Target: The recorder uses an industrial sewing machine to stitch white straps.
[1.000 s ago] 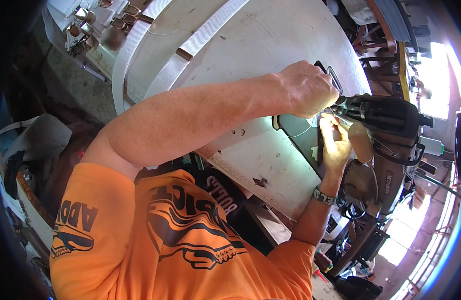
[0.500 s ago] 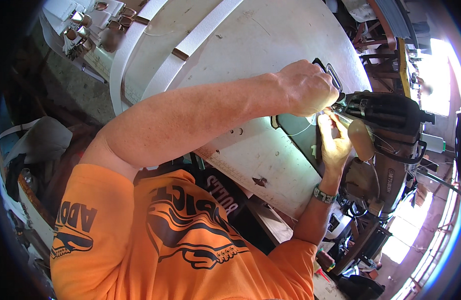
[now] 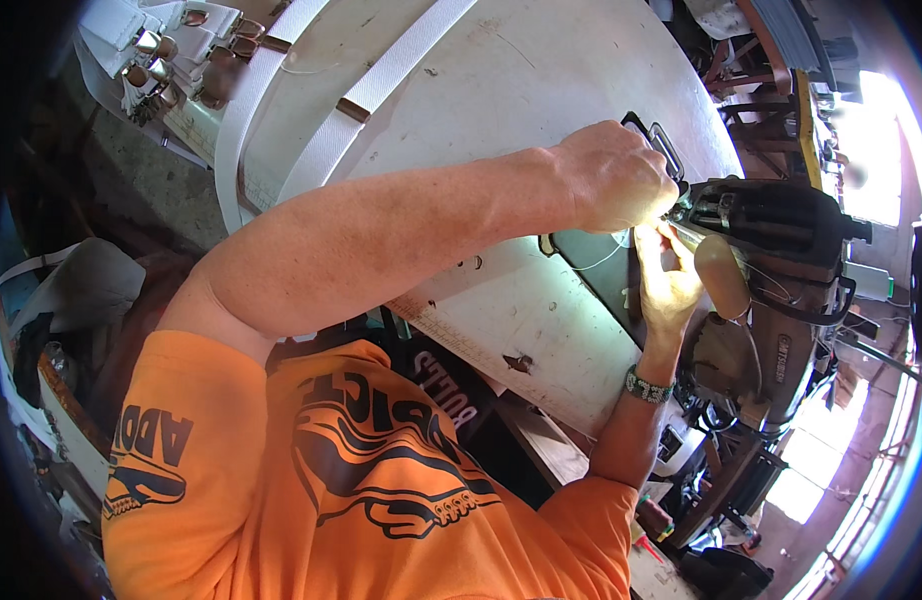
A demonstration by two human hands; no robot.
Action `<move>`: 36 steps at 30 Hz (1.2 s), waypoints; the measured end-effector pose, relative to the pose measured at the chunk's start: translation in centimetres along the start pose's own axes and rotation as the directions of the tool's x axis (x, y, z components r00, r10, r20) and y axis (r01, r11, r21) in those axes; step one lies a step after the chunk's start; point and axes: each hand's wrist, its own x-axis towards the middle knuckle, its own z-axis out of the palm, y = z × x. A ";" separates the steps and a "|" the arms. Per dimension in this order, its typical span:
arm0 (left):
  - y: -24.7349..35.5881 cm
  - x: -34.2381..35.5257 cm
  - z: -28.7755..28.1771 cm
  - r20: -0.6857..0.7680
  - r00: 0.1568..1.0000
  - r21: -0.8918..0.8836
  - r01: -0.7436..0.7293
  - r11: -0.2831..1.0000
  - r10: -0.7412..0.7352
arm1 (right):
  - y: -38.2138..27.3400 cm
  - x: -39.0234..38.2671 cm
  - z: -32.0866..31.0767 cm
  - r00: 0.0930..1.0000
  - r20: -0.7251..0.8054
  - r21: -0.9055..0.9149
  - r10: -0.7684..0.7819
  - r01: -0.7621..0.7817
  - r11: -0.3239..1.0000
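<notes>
My left hand [image 3: 618, 175] is curled into a fist beside the needle end of a dark sewing machine [image 3: 766, 220]. What it grips is hidden under the fingers. A black-and-metal rectangular frame, like a buckle [image 3: 663, 148], shows just past its knuckles. Under the machine head, in bright lamp light, my right hand [image 3: 669, 285] has thumb and fingers brought together close to the left hand. Anything pinched there is too small to make out. A pale thread [image 3: 601, 262] curves from between the hands over the dark machine bed plate [image 3: 606, 268].
Two white straps [image 3: 381, 85] with brown bands cross the pale worktable [image 3: 541, 60]. White pieces with shiny metal fittings [image 3: 161, 50] lie at the far left. An oval tan pad [image 3: 721, 277] hangs by the machine head, close to my right hand. A thread spool [image 3: 866, 282] stands at the right.
My right hand's fingers have shifted very slightly near the needle. My left hand stays closed in the same place.
</notes>
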 end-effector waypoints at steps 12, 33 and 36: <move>0.0 -0.1 0.2 -0.009 1.000 -0.033 0.017 0.999 -0.018 | -0.7 0.0 0.1 1.000 -0.004 0.001 0.014 -0.014 1.000; 0.2 -0.6 -2.4 0.064 0.997 -0.082 -0.027 0.996 0.032 | 3.4 0.5 -1.1 0.990 -0.046 0.114 -0.131 0.135 0.984; 0.1 -0.4 -2.6 0.072 0.988 -0.157 -0.126 0.979 0.139 | 7.5 -0.9 -1.3 0.994 -0.104 0.048 -0.014 0.019 0.999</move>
